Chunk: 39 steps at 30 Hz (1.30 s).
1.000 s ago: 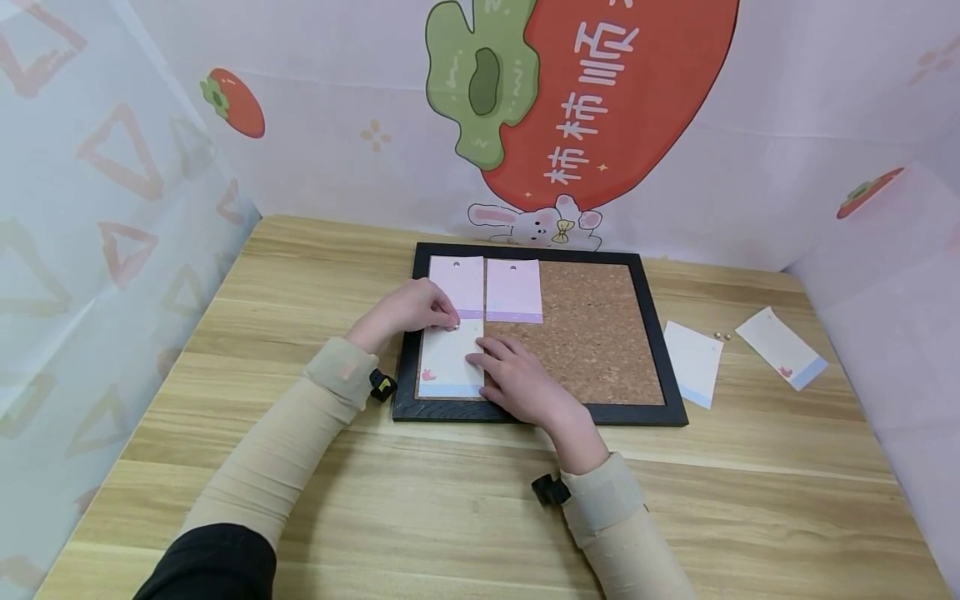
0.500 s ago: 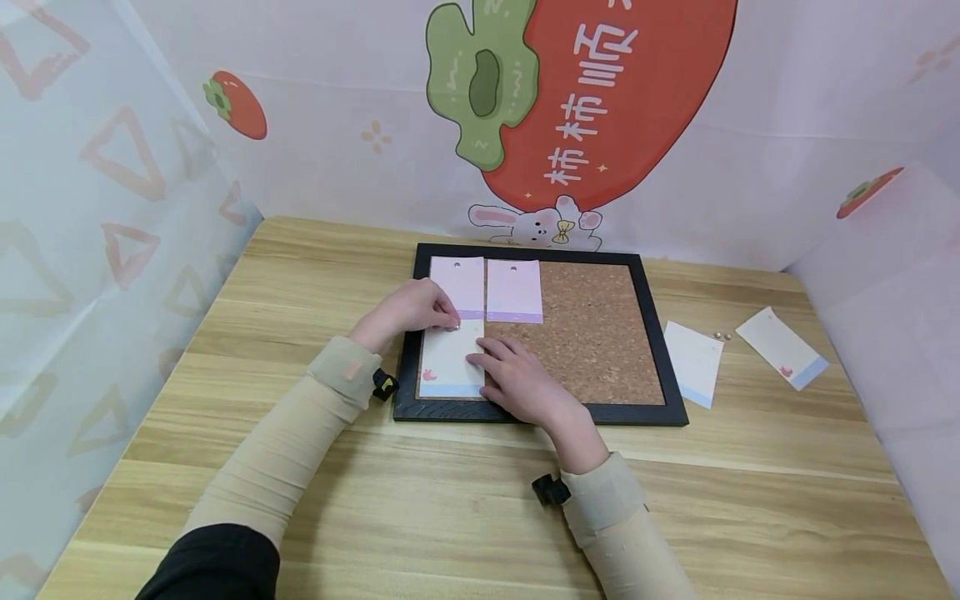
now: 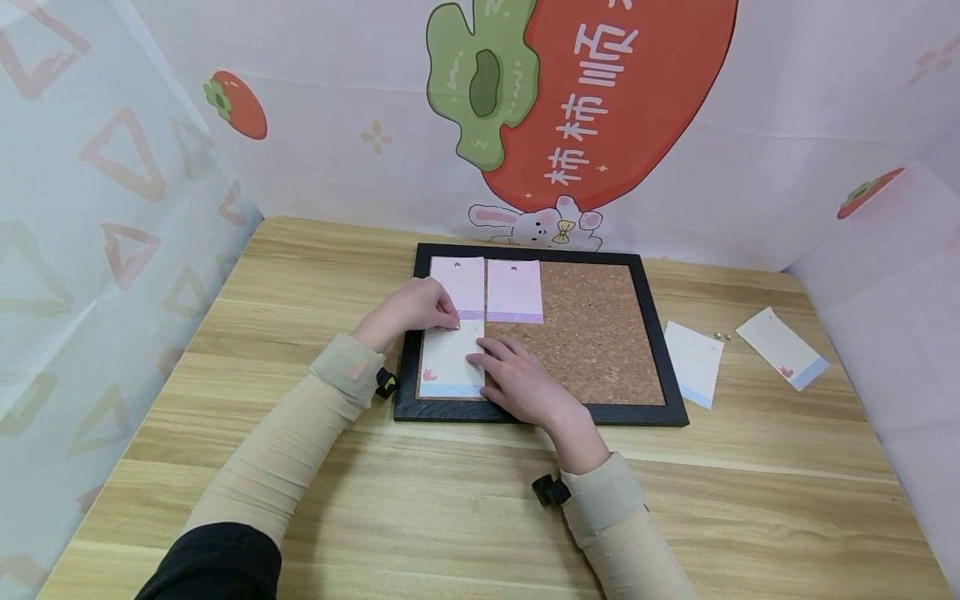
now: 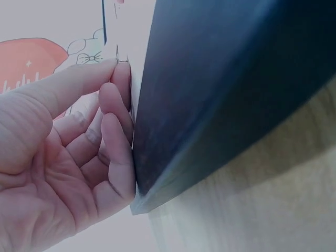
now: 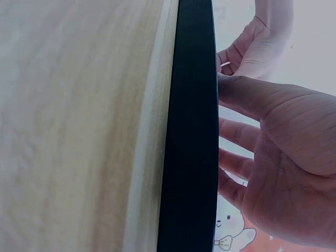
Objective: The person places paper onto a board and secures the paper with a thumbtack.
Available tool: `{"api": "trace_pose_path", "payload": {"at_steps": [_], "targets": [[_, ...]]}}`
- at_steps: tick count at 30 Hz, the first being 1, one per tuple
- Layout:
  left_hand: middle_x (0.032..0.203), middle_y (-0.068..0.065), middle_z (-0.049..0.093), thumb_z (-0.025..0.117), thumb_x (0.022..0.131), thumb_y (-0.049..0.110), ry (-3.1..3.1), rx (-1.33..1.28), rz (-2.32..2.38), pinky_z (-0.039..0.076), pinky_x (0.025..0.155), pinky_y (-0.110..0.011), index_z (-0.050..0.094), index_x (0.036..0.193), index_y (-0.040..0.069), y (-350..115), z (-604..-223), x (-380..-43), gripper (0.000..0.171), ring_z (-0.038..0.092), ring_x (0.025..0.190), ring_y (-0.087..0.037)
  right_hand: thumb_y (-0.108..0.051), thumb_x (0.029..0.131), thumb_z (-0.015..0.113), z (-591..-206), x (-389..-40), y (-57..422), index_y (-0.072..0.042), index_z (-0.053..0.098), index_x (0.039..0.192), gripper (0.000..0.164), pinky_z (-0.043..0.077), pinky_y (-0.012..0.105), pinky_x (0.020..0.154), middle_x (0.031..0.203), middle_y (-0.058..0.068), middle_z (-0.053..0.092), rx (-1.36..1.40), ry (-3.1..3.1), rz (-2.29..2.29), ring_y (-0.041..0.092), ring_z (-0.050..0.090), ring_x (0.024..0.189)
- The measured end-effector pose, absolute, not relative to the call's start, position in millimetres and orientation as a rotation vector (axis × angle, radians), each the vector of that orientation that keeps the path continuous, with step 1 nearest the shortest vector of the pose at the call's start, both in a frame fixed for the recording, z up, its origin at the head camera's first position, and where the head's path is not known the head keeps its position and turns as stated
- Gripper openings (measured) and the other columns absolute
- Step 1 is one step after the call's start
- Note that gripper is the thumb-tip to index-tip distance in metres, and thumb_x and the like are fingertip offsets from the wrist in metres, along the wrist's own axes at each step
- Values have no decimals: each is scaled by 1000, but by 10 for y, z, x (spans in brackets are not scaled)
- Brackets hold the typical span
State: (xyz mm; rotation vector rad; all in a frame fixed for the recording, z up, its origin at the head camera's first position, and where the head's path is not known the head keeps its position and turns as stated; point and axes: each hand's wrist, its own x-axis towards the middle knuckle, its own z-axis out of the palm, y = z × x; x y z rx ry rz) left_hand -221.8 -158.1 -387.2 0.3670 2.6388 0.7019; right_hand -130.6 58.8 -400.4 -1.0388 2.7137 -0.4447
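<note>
Table and backdrop: I watch a wooden table [image 3: 420, 517] against a printed backdrop [image 3: 315, 183]; the cork board [image 3: 592, 350] lies there.
White card [image 3: 452, 358]: on the board, between eight and nine o'clock; its fastening looks not yet complete.
Left pink card [image 3: 461, 287]: at ten o'clock, seems finished.
Right pink card [image 3: 513, 292]: at eleven, seems finished also.
Near loose card [image 3: 693, 362], far loose card [image 3: 780, 346]: both off the board toward three o'clock, two pins [image 3: 717, 336] between them; I judge these are left to do.
Left hand [image 3: 411, 307]: narrow pinch at the white card's top, apparently holding a small pin [image 3: 457, 327].
Right hand [image 3: 528, 385]: fingers spread, gripping nothing, touching the white card at its three o'clock edge.
</note>
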Motion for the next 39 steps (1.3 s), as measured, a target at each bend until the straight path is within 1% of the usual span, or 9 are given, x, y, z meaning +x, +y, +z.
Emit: {"api": "trace_pose_path", "payload": {"at_steps": [7,13,21,32,39], "targets": [[82,-3,75,75,90,26,2638,356,721,45,64,-24,80,90,10,-1590,-3879,-2217,17,57,70,-14,-20,98,65,-3995,-1303,593,-12,56,141,45,41,58,110,155,14,44,-1038,2704,-444,34,39,144],[84,-4,75,75,90,26,2639,337,738,45,68,-25,79,90,10,-1597,-3872,-2205,16,58,73,-16,-19,98,65,-4002,-1308,593,-11,56,141,45,40,57,112,155,14,44,-1037,2703,-442,34,39,144],[84,-3,75,75,89,25,2643,326,734,45,69,-26,79,88,11,-1585,-3853,-2196,14,58,75,-17,-19,97,65,-3997,-1308,593,-11,56,141,45,39,55,113,154,14,45,-1047,2704,-445,34,39,143],[87,-3,74,73,89,24,2684,320,723,47,73,-28,78,87,12,-1577,-3925,-2189,13,58,78,-18,-20,97,66,-3980,-1300,587,-12,56,141,45,39,56,113,154,13,45,-1039,2705,-446,34,40,143],[87,-5,73,73,90,22,2689,333,715,48,69,-26,76,88,11,-1554,-3931,-2164,11,59,75,-18,-19,97,66,-3987,-1296,593,-11,57,140,45,38,55,114,154,15,45,-1055,2708,-462,35,40,143]]}}
